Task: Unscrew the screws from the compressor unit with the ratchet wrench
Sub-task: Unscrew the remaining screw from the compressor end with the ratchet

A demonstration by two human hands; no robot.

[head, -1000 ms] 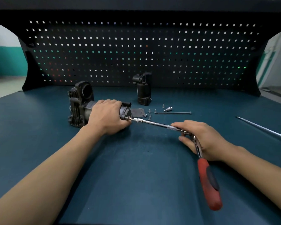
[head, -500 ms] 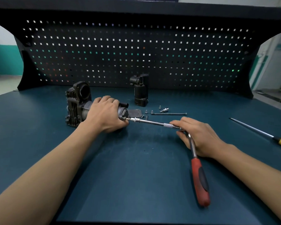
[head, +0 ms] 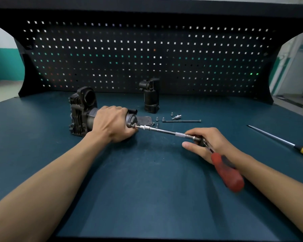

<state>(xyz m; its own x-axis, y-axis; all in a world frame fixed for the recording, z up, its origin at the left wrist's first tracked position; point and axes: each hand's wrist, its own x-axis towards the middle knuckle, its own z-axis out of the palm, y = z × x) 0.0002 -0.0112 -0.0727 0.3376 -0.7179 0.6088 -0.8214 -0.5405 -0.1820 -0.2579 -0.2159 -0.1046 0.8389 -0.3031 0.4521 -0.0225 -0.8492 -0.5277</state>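
Note:
The dark metal compressor unit (head: 80, 112) lies on its side on the blue bench. My left hand (head: 112, 124) grips its cylindrical body near the right end. A ratchet wrench with a red handle (head: 226, 172) and a long chrome extension (head: 164, 131) reaches from the right. The bit at its tip sits against a screw (head: 133, 126) on the compressor's end face. My right hand (head: 206, 142) holds the ratchet head where extension and handle meet. The handle points down toward me and looks blurred.
Several loose screws (head: 157, 119), a small socket bit (head: 176, 117) and a long thin bolt (head: 181, 121) lie just right of the compressor. A black cylindrical part (head: 151, 98) stands behind. A yellow-handled screwdriver (head: 276, 139) lies at the far right. A pegboard (head: 147, 58) closes the back.
The red handle has swung from the near left toward the right under my right hand. My left hand keeps its hold on the compressor.

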